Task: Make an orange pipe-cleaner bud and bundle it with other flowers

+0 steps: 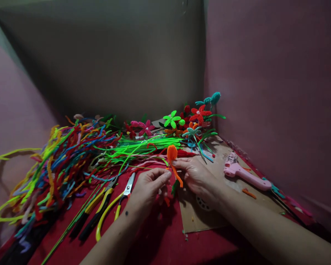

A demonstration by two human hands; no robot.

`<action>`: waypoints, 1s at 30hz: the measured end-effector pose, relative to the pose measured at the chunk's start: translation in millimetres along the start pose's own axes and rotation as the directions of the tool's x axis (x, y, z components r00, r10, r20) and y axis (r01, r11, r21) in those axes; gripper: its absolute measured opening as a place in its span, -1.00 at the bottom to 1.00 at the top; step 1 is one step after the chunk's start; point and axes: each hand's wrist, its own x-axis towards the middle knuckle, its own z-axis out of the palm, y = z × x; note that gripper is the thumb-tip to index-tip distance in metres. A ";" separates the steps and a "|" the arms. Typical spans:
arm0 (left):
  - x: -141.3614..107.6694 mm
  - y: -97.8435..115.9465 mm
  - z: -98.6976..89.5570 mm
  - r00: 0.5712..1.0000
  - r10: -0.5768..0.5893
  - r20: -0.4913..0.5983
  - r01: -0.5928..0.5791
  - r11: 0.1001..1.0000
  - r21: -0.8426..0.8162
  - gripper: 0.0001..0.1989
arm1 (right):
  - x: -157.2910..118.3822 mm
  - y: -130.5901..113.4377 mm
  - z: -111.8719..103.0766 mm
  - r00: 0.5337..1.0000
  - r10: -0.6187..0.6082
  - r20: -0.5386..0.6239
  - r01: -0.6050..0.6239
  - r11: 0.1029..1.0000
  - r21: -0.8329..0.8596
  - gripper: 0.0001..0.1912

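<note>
An orange fuzzy-wire piece (172, 154) with a rounded, petal-like top and a tail hanging down is pinched in my right hand (194, 175). Close beside it on the left, my left hand (151, 186) has thumb and index finger pressed together at the lower end of the piece. A bit of orange also shows below the left fingers, and a green bit (174, 187) hangs between the hands. What exactly the left fingertips hold is too small to make out.
Colourful fuzzy wires (68, 158) heap at the left, near pliers (99, 202) and scissors (128, 186). Green stems (146, 145) and fuzzy flowers (171, 119) lie behind. A pink glue gun (246, 175) rests on cardboard (190, 217) at the right, over red cloth (154, 239).
</note>
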 end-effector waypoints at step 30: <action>25.3 0.2 -52.1 0.969 -0.061 -0.241 0.220 0.659 0.720 -0.61 | 2.1 -6.2 -2.5 0.933 -0.352 0.069 0.308 0.686 -0.659 -0.81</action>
